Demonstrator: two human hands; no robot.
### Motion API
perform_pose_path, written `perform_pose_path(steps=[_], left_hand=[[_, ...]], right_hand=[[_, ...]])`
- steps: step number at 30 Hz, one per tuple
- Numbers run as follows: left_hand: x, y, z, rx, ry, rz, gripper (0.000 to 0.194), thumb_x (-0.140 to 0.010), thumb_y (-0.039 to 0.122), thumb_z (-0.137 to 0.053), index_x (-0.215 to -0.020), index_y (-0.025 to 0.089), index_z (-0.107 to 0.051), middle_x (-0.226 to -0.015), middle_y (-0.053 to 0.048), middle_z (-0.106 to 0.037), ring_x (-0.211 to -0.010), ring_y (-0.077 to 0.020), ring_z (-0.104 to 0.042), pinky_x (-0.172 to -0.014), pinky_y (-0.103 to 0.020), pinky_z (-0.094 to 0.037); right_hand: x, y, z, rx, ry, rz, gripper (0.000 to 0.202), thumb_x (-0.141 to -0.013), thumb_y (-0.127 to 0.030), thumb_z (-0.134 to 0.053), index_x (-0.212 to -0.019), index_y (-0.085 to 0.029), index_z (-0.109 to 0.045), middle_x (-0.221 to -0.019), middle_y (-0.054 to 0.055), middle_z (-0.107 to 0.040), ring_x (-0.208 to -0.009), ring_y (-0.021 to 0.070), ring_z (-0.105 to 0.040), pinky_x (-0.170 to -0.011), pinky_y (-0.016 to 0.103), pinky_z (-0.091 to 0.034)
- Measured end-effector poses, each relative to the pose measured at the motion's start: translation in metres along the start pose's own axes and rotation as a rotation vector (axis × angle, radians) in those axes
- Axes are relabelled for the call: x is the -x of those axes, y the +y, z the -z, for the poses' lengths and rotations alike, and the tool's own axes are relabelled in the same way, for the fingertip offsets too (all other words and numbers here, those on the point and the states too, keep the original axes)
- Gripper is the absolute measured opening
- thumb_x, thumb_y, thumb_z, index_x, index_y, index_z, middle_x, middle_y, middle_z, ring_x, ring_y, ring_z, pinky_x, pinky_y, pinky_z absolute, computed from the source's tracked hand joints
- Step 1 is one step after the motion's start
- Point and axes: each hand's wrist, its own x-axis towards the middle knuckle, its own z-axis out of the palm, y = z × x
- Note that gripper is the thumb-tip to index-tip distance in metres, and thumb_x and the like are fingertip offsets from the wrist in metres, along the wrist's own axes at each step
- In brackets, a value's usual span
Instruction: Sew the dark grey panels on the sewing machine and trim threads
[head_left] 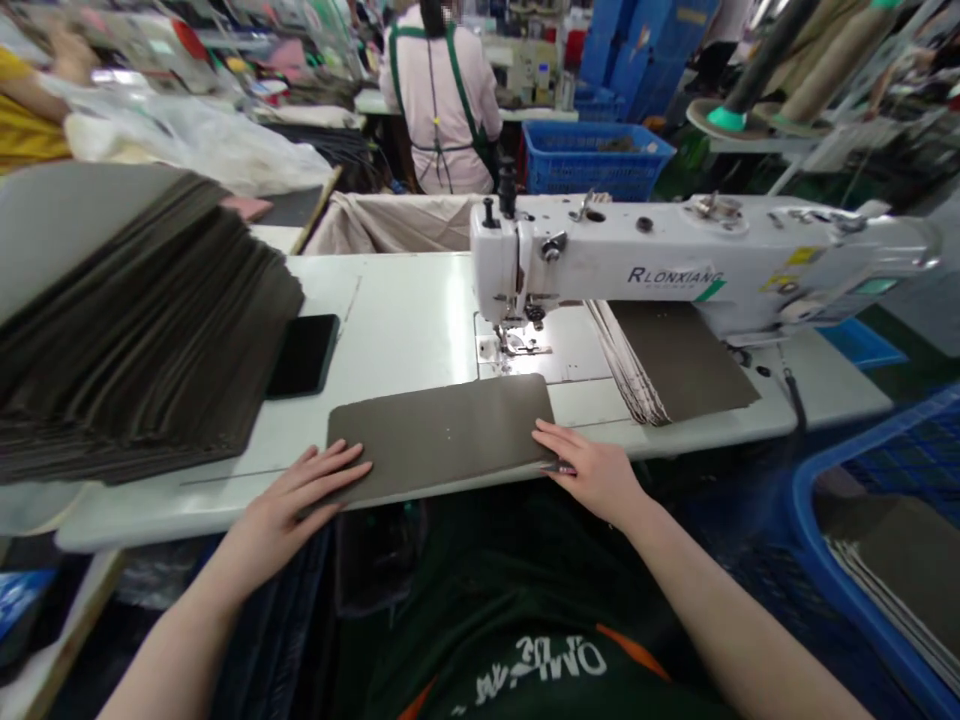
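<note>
A flat grey-brown fabric panel with rounded corners lies along the front edge of the sewing table, just in front of the sewing machine's needle area. My left hand rests on its left end, fingers stretched out and spread. At the right end, my right hand touches the panel with its fingertips. A small dark pointed tool pokes out between that hand's thumb and fingers; its kind is too small to make out. The panel sits apart from the needle.
A tall stack of dark panels stands at left, beside a black phone. More panels lie under the machine arm. A blue basket holding panels is at right. Behind, a person faces away near a blue crate.
</note>
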Motion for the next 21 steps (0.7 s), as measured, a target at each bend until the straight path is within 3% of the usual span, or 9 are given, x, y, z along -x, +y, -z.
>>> perform_pose_path(steps=[3,5,7,9,12,15,21], left_hand=[[0.0,0.015,0.009,0.219,0.104,0.095,0.03,-0.09,0.042,-0.054,-0.116,0.033,-0.067,-0.123,0.0,-0.067,-0.126,-0.0265,-0.053,-0.115,-0.055,-0.028],[-0.005,0.036,0.018,0.338,0.22,0.216,0.024,-0.087,0.043,-0.061,-0.104,0.029,-0.071,-0.109,-0.001,-0.073,-0.117,-0.0271,-0.06,-0.109,-0.049,-0.04],[-0.012,0.06,0.029,0.397,0.363,0.378,0.024,-0.082,0.046,-0.066,-0.096,0.027,-0.072,-0.096,-0.001,-0.074,-0.1,-0.0265,-0.066,-0.093,-0.039,-0.052],[-0.019,0.08,0.039,0.481,0.469,0.54,0.029,-0.077,0.05,-0.07,-0.092,0.025,-0.071,-0.085,-0.001,-0.073,-0.08,-0.0242,-0.067,-0.07,-0.031,-0.057],[-0.027,0.098,0.047,0.741,0.436,0.674,0.035,-0.074,0.051,-0.073,-0.092,0.021,-0.07,-0.077,-0.003,-0.073,-0.064,-0.0217,-0.065,-0.05,-0.026,-0.052],[-0.03,0.102,0.05,0.926,0.38,0.684,0.034,-0.074,0.048,-0.074,-0.093,0.02,-0.069,-0.078,-0.003,-0.074,-0.062,-0.021,-0.066,-0.05,-0.026,-0.053],[-0.031,0.101,0.048,0.949,0.334,0.719,0.038,-0.072,0.05,-0.075,-0.092,0.018,-0.068,-0.072,-0.005,-0.072,-0.056,-0.0211,-0.065,-0.045,-0.026,-0.052]], right_hand=[[-0.006,0.003,0.005,-0.066,-0.027,0.03,0.045,-0.087,-0.013,-0.051,-0.127,-0.031,-0.059,-0.134,0.0,-0.057,-0.116,0.0205,-0.058,-0.097,0.037,-0.047],[-0.007,0.004,0.014,-0.141,-0.004,0.025,0.037,-0.086,-0.012,-0.049,-0.117,-0.027,-0.064,-0.122,0.002,-0.064,-0.107,0.0199,-0.061,-0.092,0.033,-0.048],[-0.007,0.001,0.028,-0.24,0.07,-0.032,0.021,-0.09,-0.021,-0.05,-0.103,-0.023,-0.066,-0.1,0.003,-0.068,-0.09,0.0184,-0.063,-0.079,0.029,-0.049],[-0.007,-0.002,0.044,-0.327,0.172,-0.121,0.018,-0.093,-0.034,-0.051,-0.091,-0.021,-0.064,-0.082,0.001,-0.063,-0.074,0.0159,-0.058,-0.067,0.025,-0.045],[-0.003,-0.005,0.065,-0.419,0.233,-0.229,0.027,-0.093,-0.046,-0.053,-0.084,-0.021,-0.061,-0.069,-0.001,-0.052,-0.061,0.0129,-0.047,-0.054,0.023,-0.038],[0.001,-0.006,0.078,-0.479,0.219,-0.257,0.03,-0.091,-0.049,-0.054,-0.083,-0.021,-0.061,-0.067,-0.001,-0.05,-0.058,0.0121,-0.045,-0.05,0.023,-0.036],[0.006,-0.007,0.084,-0.475,0.217,-0.252,0.031,-0.092,-0.049,-0.054,-0.086,-0.02,-0.062,-0.069,0.0,-0.051,-0.06,0.0124,-0.045,-0.052,0.023,-0.036]])
